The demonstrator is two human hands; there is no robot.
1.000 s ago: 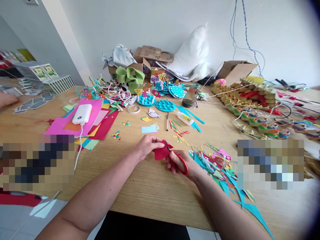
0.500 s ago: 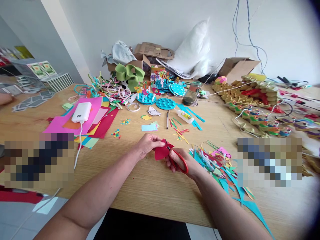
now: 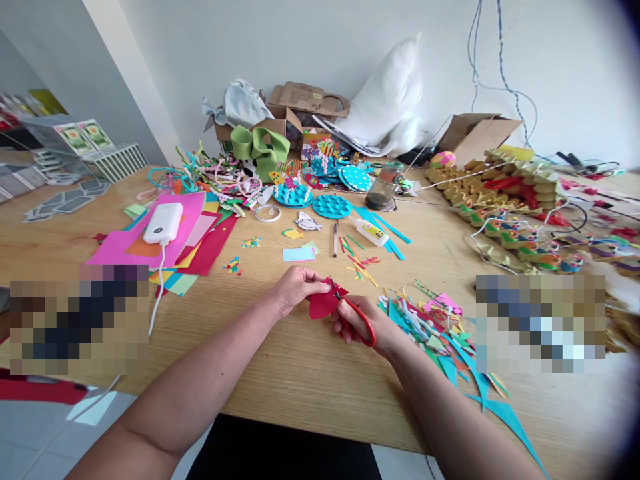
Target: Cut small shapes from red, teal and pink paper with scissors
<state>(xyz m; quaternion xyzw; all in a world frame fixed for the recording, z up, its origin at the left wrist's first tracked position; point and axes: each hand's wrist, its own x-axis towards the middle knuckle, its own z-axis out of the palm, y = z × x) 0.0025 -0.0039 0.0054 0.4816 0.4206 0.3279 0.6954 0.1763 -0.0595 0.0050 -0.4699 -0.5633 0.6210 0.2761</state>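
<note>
Red-handled scissors (image 3: 369,325) at red paper (image 3: 321,305)

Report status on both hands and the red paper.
Left hand pinching red paper. Right hand holding red-handled scissors at the paper. Scrap pile to the right, off the paper.

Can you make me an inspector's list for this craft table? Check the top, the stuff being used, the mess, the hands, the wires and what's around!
Surface: wooden tabletop, partly covered with craft materials.
Things in use: red paper, with the blades of red-handled scissors at it.
Clutter: paper scraps right of the hands; coloured sheets at left, under a white device.
Hands: left hand pinches the paper; right hand holds the scissors.
Cables: white cable from the device; dark cords against the wall.
Surroundings: cardboard box and white bundle at the back.
</note>
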